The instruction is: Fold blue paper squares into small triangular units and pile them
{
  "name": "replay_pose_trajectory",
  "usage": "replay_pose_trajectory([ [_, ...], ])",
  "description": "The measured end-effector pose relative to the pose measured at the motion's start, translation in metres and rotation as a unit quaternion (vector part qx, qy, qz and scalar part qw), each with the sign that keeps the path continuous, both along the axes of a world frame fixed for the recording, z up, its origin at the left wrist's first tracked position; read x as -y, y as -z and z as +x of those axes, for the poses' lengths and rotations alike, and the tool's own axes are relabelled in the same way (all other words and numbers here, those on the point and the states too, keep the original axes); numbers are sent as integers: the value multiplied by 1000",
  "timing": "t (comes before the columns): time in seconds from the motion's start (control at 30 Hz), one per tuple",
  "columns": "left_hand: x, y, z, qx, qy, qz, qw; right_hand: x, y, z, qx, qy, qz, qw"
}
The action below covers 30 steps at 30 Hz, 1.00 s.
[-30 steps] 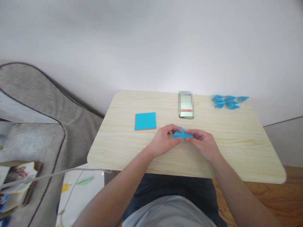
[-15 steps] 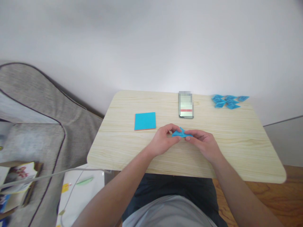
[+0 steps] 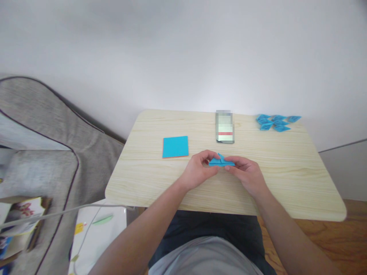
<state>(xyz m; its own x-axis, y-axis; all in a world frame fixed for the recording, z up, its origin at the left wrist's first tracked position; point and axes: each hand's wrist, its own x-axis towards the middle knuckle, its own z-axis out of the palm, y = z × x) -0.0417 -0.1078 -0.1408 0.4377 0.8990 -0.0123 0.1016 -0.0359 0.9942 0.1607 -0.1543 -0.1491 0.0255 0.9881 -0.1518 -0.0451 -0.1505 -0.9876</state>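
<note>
Between my two hands, above the front half of the table, is a piece of folded blue paper (image 3: pixel 220 162) with a small peak at its top and a long flat lower edge. My left hand (image 3: pixel 200 168) pinches its left part between thumb and fingers. On the other side, my right hand (image 3: pixel 247 172) grips the right part, thumb below and index finger on top. Fingertips cover parts of both ends. A stack of blue paper sheets (image 3: pixel 175 147), with a reddish edge showing, lies to the left of my hands.
A phone (image 3: pixel 225 127) with a blurred screen lies behind my hands. Several folded blue paper pieces (image 3: pixel 276 123) sit at the back right of the wooden table (image 3: pixel 149 179). A grey sofa (image 3: pixel 94 168) stands at the left; a pale cable (image 3: pixel 94 205) crosses there. A wall rises behind.
The right fingers have shifted slightly on the folded paper, and more of its right end and lower edge shows. Both hands keep hold of it in nearly the same place.
</note>
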Motion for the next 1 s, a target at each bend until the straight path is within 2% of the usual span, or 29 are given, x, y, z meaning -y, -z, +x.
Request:
replay_pose_trajectory([
  [0.17,0,2,2,88,18,-56,994,0,4,1,-15,7,11,1000],
  [0.4,0,0,6,156,0,-105,982,1,3,-1,-9,16,24,1000],
  [1.0,5,-4,10,179,-24,-133,974,3,-4,-7,-9,36,13,999],
])
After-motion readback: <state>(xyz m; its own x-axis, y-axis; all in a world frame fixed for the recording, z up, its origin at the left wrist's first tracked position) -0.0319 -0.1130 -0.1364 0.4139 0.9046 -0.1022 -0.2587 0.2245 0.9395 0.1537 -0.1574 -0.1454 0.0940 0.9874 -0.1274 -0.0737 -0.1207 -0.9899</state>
